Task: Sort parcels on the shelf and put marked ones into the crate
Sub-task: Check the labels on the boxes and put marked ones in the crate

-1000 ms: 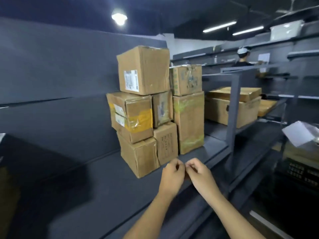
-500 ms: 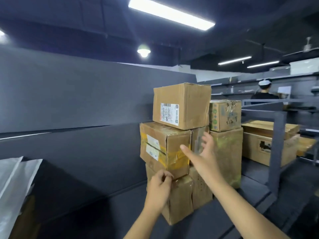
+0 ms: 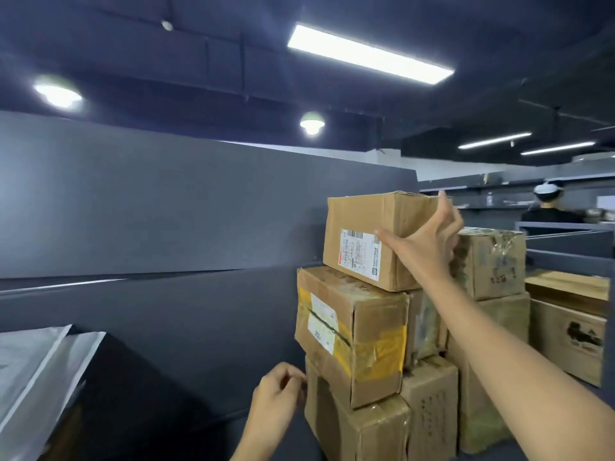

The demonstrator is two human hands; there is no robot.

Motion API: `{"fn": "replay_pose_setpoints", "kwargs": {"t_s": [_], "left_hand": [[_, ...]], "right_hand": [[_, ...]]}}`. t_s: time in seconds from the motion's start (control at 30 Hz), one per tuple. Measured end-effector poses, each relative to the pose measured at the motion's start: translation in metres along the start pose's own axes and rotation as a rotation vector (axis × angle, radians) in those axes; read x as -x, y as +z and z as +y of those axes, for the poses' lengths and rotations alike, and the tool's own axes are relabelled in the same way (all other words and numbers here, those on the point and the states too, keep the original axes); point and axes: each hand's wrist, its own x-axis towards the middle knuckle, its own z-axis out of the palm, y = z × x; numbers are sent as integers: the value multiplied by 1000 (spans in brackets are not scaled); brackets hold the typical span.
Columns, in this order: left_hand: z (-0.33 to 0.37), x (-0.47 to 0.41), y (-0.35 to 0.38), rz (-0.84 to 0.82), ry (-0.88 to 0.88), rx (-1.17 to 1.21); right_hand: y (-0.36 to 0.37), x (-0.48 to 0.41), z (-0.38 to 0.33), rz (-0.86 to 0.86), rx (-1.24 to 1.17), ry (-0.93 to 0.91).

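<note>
Brown cardboard parcel with a white barcode label (image 3: 362, 224) tops the stack of taped cartons (image 3: 352, 331) on the dark grey shelf (image 3: 186, 344). The right grip (image 3: 429, 247), fingers spread straight, lies across its near corner, thumb beside the label. Below and to its left, the left grip (image 3: 276, 394) is curled just beside the lowest carton (image 3: 346, 434); whether it holds anything I cannot tell.

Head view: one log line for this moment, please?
right hand: open, on top labelled box | left hand: curled beside bottom box

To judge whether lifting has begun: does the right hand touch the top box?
Cannot tell. In the head view the open right hand overlaps the top box at its right corner; neither contact nor a gap shows plainly.
</note>
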Motion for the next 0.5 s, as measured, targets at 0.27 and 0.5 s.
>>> {"fn": "replay_pose_setpoints", "kwargs": {"t_s": [0.27, 0.5], "left_hand": [[25, 3, -19, 117, 140, 276], [46, 38, -43, -120, 379, 676]], "right_hand": [[-27, 26, -46, -56, -633, -230], [3, 155, -58, -240, -1187, 37]]}}
